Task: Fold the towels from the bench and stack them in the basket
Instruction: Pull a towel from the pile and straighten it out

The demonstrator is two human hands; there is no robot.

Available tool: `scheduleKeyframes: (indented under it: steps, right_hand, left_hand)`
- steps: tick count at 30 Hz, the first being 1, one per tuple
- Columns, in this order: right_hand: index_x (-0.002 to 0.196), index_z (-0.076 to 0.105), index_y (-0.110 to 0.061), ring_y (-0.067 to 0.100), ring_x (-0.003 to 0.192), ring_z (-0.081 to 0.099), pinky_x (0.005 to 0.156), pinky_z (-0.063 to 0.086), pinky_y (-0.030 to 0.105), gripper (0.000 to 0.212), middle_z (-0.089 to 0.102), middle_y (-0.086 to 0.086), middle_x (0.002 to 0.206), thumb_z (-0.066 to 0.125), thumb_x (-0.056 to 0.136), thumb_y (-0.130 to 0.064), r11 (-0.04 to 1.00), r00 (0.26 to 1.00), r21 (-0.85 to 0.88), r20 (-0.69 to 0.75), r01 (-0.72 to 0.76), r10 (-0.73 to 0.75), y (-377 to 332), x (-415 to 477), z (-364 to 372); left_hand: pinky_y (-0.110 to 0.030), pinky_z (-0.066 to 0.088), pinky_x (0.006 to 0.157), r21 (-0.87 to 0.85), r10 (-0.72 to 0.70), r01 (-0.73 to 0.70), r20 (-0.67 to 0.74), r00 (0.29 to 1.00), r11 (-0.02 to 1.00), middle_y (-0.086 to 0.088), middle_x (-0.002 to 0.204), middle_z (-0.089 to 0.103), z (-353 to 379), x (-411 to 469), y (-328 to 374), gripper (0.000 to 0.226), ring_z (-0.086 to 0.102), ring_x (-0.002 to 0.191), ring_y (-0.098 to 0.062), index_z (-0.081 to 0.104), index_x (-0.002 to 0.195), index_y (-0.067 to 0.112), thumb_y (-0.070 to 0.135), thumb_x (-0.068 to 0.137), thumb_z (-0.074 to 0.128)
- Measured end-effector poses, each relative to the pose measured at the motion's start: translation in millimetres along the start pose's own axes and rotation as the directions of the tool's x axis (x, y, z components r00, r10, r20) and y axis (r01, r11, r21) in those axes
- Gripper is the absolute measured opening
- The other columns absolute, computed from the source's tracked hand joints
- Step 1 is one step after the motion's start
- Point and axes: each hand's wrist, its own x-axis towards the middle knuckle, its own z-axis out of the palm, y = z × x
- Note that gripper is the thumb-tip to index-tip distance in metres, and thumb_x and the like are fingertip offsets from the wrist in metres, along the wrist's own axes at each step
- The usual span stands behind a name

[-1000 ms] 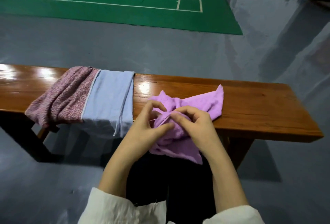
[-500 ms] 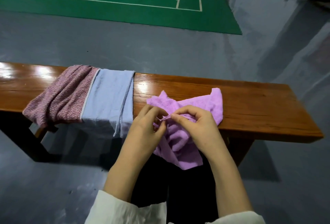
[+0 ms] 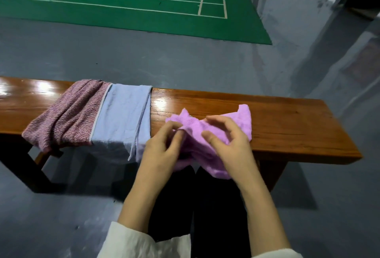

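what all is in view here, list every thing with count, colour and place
bench: 1, brown wood, across the middle
purple towel: 1, lilac, crumpled at the bench's front edge
blue towel: 1, light blue, draped over the bench, left of the purple one
pink towel: 1, speckled pink, draped beside the blue one, further left
floor: grey, all around
court mat: 1, green with white lines, far side
wall: grey, top right
trousers: black, between the arms
sleeves: 2, white, bottom edge
left hand: pinches the purple towel
right hand: on the purple towel, grip unclear
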Motion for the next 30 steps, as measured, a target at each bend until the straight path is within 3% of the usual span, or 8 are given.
scheduleKeyframes:
  steps: [4, 9, 14, 17, 22, 25, 27, 30]
  right_hand:
    - [0.088, 0.067, -0.026, -0.004, 0.075, 0.061, 0.070, 0.045, 0.009, 0.020, 0.068, -0.011, 0.076, 0.065, 0.087, -0.006, 0.990, 0.984, 0.112, 0.167, -0.085, 0.065, -1.9, -2.3, 11.0]
    - [0.072, 0.067, -0.026, 0.005, 0.073, 0.058, 0.072, 0.049, 0.025, 0.020, 0.066, -0.012, 0.073, 0.064, 0.090, -0.018, 0.997, 0.993, -0.041, 0.095, -0.068, 0.072, 2.6, -0.4, -1.7]
    - [0.073, 0.064, -0.021, -0.004, 0.071, 0.056, 0.071, 0.044, 0.011, 0.018, 0.065, -0.017, 0.072, 0.064, 0.088, -0.011, 0.999, 0.998, -0.035, -0.058, 0.014, -0.016, -3.4, -1.0, -4.6]
    - [0.072, 0.064, -0.022, -0.007, 0.072, 0.056, 0.074, 0.042, 0.009, 0.022, 0.065, -0.020, 0.071, 0.063, 0.089, -0.008, 0.998, 0.991, -0.025, -0.125, 0.050, -0.053, -2.8, -0.5, -8.3]
    - [0.071, 0.064, -0.021, -0.007, 0.070, 0.056, 0.072, 0.042, 0.008, 0.023, 0.065, -0.019, 0.069, 0.062, 0.089, -0.007, 1.000, 0.974, 0.001, -0.225, 0.031, -0.030, -2.6, -1.1, -7.1]
    - [0.070, 0.064, -0.020, -0.004, 0.069, 0.056, 0.072, 0.043, 0.010, 0.019, 0.065, -0.016, 0.067, 0.066, 0.087, -0.011, 0.999, 0.968, -0.033, -0.249, 0.032, -0.040, -2.7, 1.0, -11.0]
    - [0.067, 0.063, -0.019, -0.004, 0.063, 0.053, 0.068, 0.042, 0.011, 0.019, 0.062, -0.015, 0.061, 0.070, 0.084, -0.015, 0.998, 0.977, -0.055, -0.209, 0.018, -0.029, -4.2, 1.1, -11.8]
    - [0.065, 0.063, -0.020, -0.004, 0.061, 0.053, 0.066, 0.041, 0.010, 0.020, 0.062, -0.015, 0.060, 0.073, 0.080, -0.014, 0.998, 0.993, -0.056, -0.115, 0.018, -0.025, -7.4, -0.1, -10.0]
  left_hand:
    - [-0.013, 0.044, 0.071, 0.095, 0.128, -0.135, 0.081, 0.988, 0.986, 0.013, 0.078, 0.067, 0.8, 1.2, 4.7, 0.008, 0.060, 0.077, 0.002, 0.068, 0.085, 0.025, 0.021, 0.085, 0.061]
    - [-0.008, 0.039, 0.065, 0.216, 0.130, -0.151, 0.107, 0.986, 0.965, 0.008, 0.075, 0.063, -14.2, -1.0, 0.4, 0.012, 0.056, 0.069, -0.003, 0.067, 0.091, 0.022, 0.019, 0.081, 0.074]
    - [-0.019, 0.047, 0.067, 0.319, 0.085, -0.125, 0.137, 0.987, 0.939, 0.011, 0.074, 0.066, -28.5, 2.7, -11.2, 0.016, 0.059, 0.069, -0.002, 0.068, 0.083, 0.020, 0.005, 0.084, 0.063]
    - [-0.018, 0.049, 0.067, 0.334, 0.054, -0.060, 0.028, 0.998, 0.941, 0.011, 0.073, 0.067, -35.7, 3.1, -18.4, 0.022, 0.061, 0.071, -0.003, 0.069, 0.083, 0.021, 0.001, 0.080, 0.061]
    - [-0.012, 0.050, 0.067, 0.146, 0.067, -0.054, -0.082, 0.994, 0.988, 0.021, 0.075, 0.067, -40.0, 3.3, -26.1, 0.037, 0.061, 0.067, 0.003, 0.065, 0.079, 0.032, -0.004, 0.086, 0.059]
    - [-0.013, 0.046, 0.065, -0.117, 0.042, -0.064, -0.180, 0.983, 0.991, 0.018, 0.068, 0.064, -35.3, 5.4, -26.1, 0.035, 0.054, 0.065, 0.003, 0.064, 0.075, 0.029, -0.002, 0.090, 0.057]
    - [-0.020, 0.044, 0.064, -0.335, -0.030, -0.043, -0.210, 0.977, 0.941, 0.014, 0.066, 0.059, -30.6, 13.0, -21.8, 0.026, 0.051, 0.067, -0.005, 0.064, 0.072, 0.026, 0.012, 0.092, 0.056]
    - [-0.015, 0.039, 0.058, -0.532, -0.096, -0.097, -0.325, 0.941, 0.841, 0.016, 0.064, 0.054, -34.9, 27.6, -5.8, 0.021, 0.046, 0.062, -0.001, 0.060, 0.075, 0.022, 0.016, 0.093, 0.050]
